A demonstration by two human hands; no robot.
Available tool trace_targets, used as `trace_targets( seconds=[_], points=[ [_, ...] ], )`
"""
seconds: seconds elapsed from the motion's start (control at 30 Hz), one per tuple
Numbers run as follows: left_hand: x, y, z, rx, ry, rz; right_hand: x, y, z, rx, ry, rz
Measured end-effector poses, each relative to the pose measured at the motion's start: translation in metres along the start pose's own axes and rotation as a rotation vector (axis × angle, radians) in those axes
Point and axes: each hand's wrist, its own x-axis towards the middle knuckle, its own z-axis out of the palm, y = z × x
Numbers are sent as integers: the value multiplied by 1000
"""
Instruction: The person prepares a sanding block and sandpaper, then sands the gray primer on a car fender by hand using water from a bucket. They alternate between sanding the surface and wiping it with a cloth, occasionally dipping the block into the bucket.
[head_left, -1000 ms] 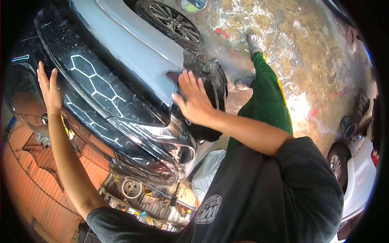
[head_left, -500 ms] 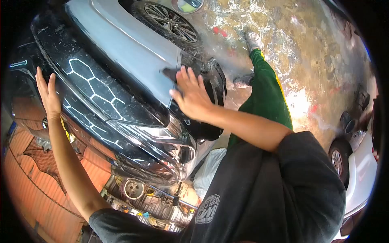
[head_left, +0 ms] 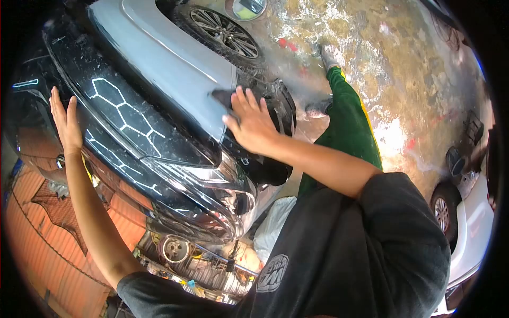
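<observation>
My left hand [head_left: 67,126] is raised at the left, its fingers extended and thumb apart, with nothing in it. It is over or beside the dark glossy front of a car [head_left: 53,63]; contact cannot be made out. Lower right of the hood, my right hand [head_left: 253,123] lies spread near the front corner, by the end of the grey fender [head_left: 175,69] and a dark area next to it. It holds nothing visible. A chrome-edged headlight [head_left: 204,174] lies below it. Hexagonal light reflections show on the black hood [head_left: 132,114].
A spoked wheel [head_left: 225,32] sits under the fender. Legs in green trousers [head_left: 347,114] stand on the stained floor [head_left: 382,63]. A white vehicle [head_left: 474,222] is at the right. Shelving with a round rim [head_left: 175,249] and a pale bag [head_left: 273,228] lie at the bottom.
</observation>
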Motion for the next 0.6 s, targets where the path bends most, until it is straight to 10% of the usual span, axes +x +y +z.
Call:
trace_targets(
  seconds=[0.6],
  points=[
    [2,-1,0,13,-1,-6,-93,9,-39,396,-106,-116]
  ],
)
